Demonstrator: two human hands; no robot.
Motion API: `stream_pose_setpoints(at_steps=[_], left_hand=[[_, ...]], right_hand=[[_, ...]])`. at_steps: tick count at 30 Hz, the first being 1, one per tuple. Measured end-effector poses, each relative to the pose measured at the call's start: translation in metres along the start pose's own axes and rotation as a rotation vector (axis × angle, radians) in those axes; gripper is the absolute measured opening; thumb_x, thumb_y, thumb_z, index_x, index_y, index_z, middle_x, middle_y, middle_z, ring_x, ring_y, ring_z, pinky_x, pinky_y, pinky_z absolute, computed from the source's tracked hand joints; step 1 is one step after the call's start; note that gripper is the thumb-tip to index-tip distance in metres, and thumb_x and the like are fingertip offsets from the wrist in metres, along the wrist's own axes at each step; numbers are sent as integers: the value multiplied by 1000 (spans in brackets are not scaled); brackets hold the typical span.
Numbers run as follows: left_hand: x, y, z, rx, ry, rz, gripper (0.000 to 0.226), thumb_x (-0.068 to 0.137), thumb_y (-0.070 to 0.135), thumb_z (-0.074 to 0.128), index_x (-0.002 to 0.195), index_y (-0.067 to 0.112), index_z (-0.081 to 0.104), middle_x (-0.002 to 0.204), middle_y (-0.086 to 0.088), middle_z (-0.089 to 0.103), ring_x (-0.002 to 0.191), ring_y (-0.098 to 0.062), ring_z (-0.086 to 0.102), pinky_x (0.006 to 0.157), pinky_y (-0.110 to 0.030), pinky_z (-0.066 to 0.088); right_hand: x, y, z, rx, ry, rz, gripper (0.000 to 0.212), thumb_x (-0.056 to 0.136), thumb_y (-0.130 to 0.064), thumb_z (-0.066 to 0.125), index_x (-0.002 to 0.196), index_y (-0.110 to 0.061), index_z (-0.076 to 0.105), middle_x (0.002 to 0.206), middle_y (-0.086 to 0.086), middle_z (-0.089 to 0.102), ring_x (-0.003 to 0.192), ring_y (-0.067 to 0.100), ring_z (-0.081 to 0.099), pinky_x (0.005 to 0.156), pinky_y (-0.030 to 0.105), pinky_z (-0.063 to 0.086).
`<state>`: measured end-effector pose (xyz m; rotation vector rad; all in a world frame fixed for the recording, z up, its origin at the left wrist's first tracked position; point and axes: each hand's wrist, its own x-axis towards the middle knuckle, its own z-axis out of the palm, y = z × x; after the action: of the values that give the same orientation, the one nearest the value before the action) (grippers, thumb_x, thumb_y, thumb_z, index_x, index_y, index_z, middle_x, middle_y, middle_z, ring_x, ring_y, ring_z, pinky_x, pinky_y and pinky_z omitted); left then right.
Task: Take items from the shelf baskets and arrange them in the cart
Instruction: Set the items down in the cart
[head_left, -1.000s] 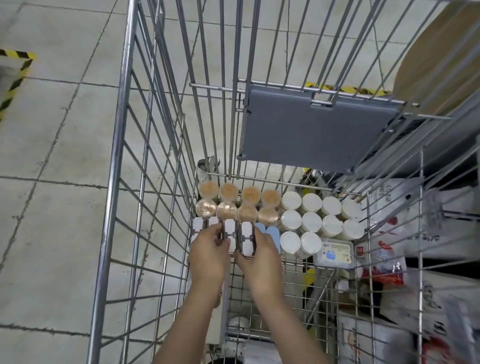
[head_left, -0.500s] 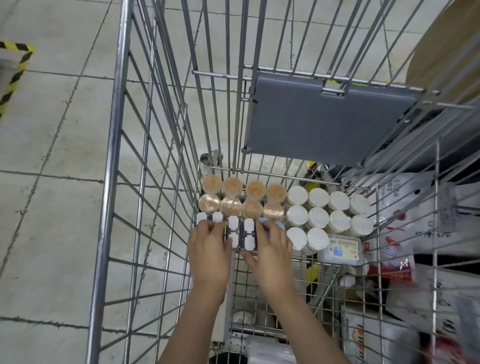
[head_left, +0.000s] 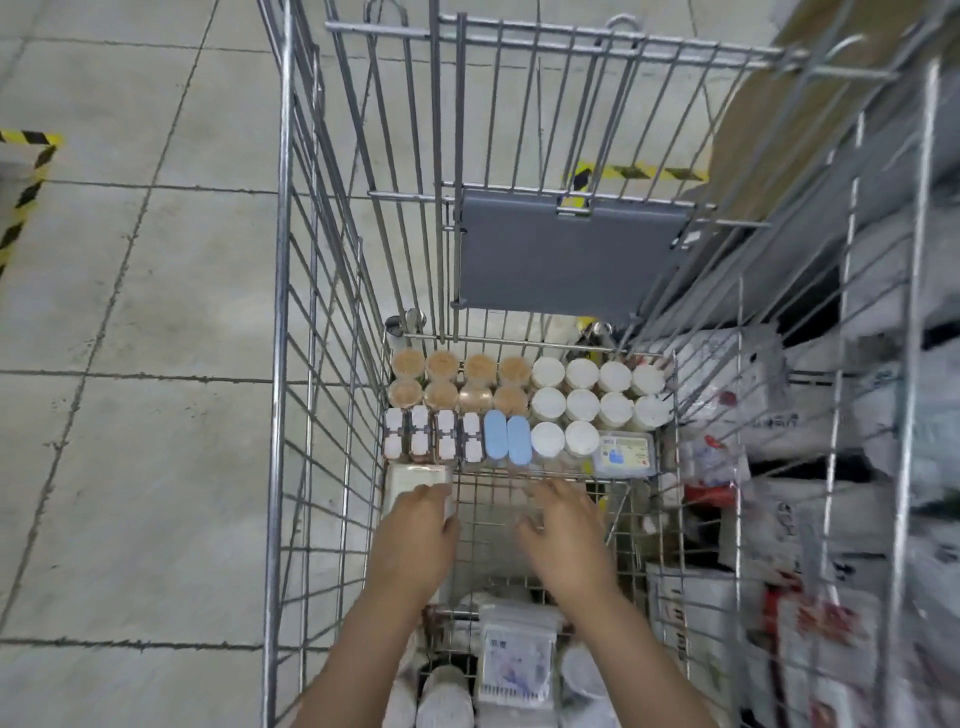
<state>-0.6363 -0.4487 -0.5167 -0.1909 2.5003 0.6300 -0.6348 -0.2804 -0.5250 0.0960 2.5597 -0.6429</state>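
Down in the wire cart (head_left: 281, 312), items stand in neat rows: brown-lidded jars (head_left: 441, 384) at the far left, white-lidded jars (head_left: 597, 389) to their right. In front of them is a row of white clip-lid cases (head_left: 431, 436), then two blue cases (head_left: 506, 439) and a clear box with a blue label (head_left: 623, 454). My left hand (head_left: 415, 535) is just short of that row, its fingertips over a pale box (head_left: 410, 475). My right hand (head_left: 563, 535) hovers beside it with loose, blurred fingers and holds nothing.
A grey flap (head_left: 566, 254) hangs on the cart's far wall. A cotton-swab pack (head_left: 514, 660) and white-capped bottles (head_left: 441, 696) lie near me at the cart's close end. White packaged goods (head_left: 779, 415) fill shelves to the right. Grey floor tiles lie left.
Both hands have let go of the white clip-lid cases and drawn back towards me. The cases now stand uncovered in their row.
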Motion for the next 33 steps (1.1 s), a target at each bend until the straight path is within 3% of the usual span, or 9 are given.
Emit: stream_pose_setpoints(at_steps=[7, 9, 13, 16, 20, 25, 28, 30, 33], left_hand=[[-115, 16, -25, 54, -29, 154, 42, 96, 26, 47, 138, 24, 46, 130, 0, 57, 114, -18, 54, 88, -27, 46], [-152, 21, -32, 53, 1, 173, 41, 97, 27, 47, 138, 26, 47, 131, 1, 57, 116, -17, 54, 89, -26, 45], [-233, 31, -35, -1, -13, 199, 37, 98, 29, 47, 134, 24, 49, 129, 3, 58, 112, -14, 56, 88, -28, 47], [-285, 33, -32, -43, -48, 220, 39, 98, 33, 46, 136, 27, 47, 133, 6, 55, 116, -10, 53, 91, -21, 41], [-331, 33, -38, -37, -50, 255, 38, 98, 34, 46, 136, 29, 47, 136, 11, 51, 119, -6, 50, 92, -18, 39], [-362, 40, -60, 38, 1, 385, 35, 97, 34, 49, 132, 28, 50, 127, 6, 59, 112, -10, 56, 85, -21, 42], [-380, 44, -75, 74, 18, 493, 38, 97, 36, 48, 134, 31, 48, 129, 7, 57, 116, -10, 53, 84, -21, 39], [-390, 39, -83, 90, 25, 583, 40, 97, 37, 48, 136, 30, 47, 131, 9, 55, 117, -10, 52, 85, -21, 38], [-407, 24, -88, 78, -23, 698, 39, 96, 36, 50, 135, 29, 50, 133, 11, 54, 116, -9, 52, 87, -22, 40]], right_hand=[[-121, 18, -34, 174, -71, 121, 32, 95, -23, 56, 126, -17, 59, 122, 3, 62, 113, 23, 56, 93, 31, 44], [-158, 22, -40, 226, -79, 128, 26, 95, -22, 55, 120, -18, 61, 122, 1, 61, 116, 22, 55, 90, 27, 44], [-239, 27, -52, 294, -92, 156, 36, 97, -27, 53, 131, -15, 55, 132, 1, 57, 117, 18, 55, 92, 24, 42], [-289, 24, -51, 311, -96, 169, 33, 97, -28, 53, 129, -17, 56, 128, -1, 60, 114, 16, 57, 91, 24, 43], [-346, 17, -55, 325, -100, 145, 33, 97, -30, 53, 128, -17, 56, 126, -3, 59, 112, 10, 56, 83, 13, 38], [-415, 17, -71, 435, 57, 223, 26, 95, -24, 56, 120, -20, 61, 101, -13, 63, 89, -2, 58, 72, 10, 40], [-459, 12, -73, 458, 211, 261, 19, 93, -18, 56, 109, -26, 63, 102, -12, 64, 98, 6, 59, 77, 12, 41], [-489, 1, -67, 506, 357, 273, 22, 92, -13, 58, 101, -33, 57, 93, -23, 59, 96, 3, 55, 73, 0, 35], [-534, -22, -42, 572, 519, 345, 26, 93, -17, 58, 118, -24, 56, 101, -22, 54, 101, 1, 52, 73, -5, 31]])
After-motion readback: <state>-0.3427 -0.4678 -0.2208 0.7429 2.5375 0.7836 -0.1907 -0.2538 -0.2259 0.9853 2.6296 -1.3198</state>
